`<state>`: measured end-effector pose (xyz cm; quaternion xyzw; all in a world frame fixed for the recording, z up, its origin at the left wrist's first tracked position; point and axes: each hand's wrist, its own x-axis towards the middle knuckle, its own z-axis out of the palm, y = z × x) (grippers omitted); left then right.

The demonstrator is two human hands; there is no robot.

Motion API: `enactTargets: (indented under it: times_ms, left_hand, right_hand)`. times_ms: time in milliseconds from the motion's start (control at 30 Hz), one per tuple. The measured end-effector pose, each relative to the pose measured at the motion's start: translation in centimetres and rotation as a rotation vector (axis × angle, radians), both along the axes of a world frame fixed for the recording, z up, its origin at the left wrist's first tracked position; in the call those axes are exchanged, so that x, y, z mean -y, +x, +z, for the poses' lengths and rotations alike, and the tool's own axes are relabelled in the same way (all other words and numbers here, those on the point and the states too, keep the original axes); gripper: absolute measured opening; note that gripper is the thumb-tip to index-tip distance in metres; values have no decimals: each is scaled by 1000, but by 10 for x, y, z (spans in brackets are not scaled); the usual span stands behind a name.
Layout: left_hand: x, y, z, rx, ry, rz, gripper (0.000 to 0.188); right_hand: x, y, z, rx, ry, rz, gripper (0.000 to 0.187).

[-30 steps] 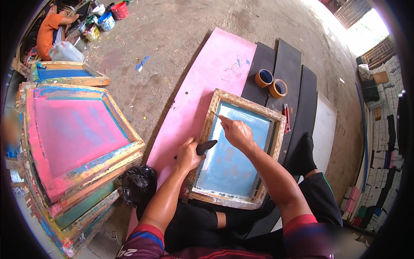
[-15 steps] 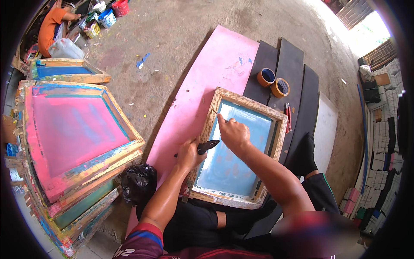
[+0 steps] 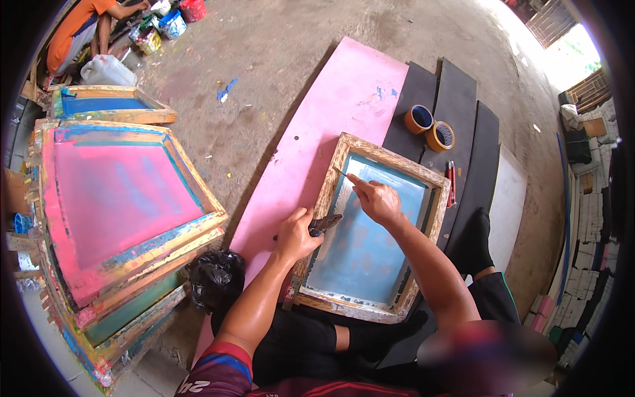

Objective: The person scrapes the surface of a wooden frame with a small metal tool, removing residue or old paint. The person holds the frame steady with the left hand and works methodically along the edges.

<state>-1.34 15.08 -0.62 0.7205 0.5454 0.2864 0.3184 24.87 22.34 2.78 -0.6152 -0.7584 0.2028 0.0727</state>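
I have the left hand (image 3: 297,237) wrapped around a dark, pliers-like metal tool (image 3: 325,225), its head sticking out to the right of that grip; the head is too small for me to tell how far it is parted. Ahead and to the right of that grip, I have the right hand (image 3: 378,200) with its index finger stretched to a slim dark piece (image 3: 338,171) at the frame's left rail; I cannot tell whether the fingers pinch it. Beneath both hands lies the worn, paint-marked wooden frame (image 3: 397,161), with a translucent light-blue mesh (image 3: 370,245) inside it. I judge the mesh already fixed in place, while the work at the left rail looks unfinished; how much of it is left I cannot tell. Under the frame, a flat pink board (image 3: 311,132) reaches out past the left grip. Beyond the right grip, two orange-rimmed tape rolls (image 3: 411,128) and slim red pen-shaped things (image 3: 451,185) rest on long black boards (image 3: 456,99).
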Motion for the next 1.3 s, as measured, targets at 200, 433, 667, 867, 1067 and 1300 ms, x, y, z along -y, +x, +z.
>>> enactTargets:
  times_ms: [200, 433, 667, 867, 1067, 1300]
  left_hand:
    - [-1, 4, -2, -9, -19, -5, 64]
    - [0, 1, 1, -30, -14, 2, 64]
    - [-1, 2, 1, -21, -33, 3, 62]
    - [0, 1, 2, -21, -42, 22, 61]
    - [-2, 4, 2, -10, -71, 8, 62]
    - [-1, 2, 2, 2, -69, 16, 61]
  right_hand:
    - [-4, 10, -47, -562, 23, -80, 38]
    - [-7, 4, -8, -176, -4, 2, 38]
    - [-21, 19, -13, -754, -647, -344, 36]
    - [-9, 14, -31, -268, 142, 80, 37]
    - [-31, 29, -22, -674, -580, -184, 43]
    - [-33, 23, 0, -1244, -1185, -627, 41]
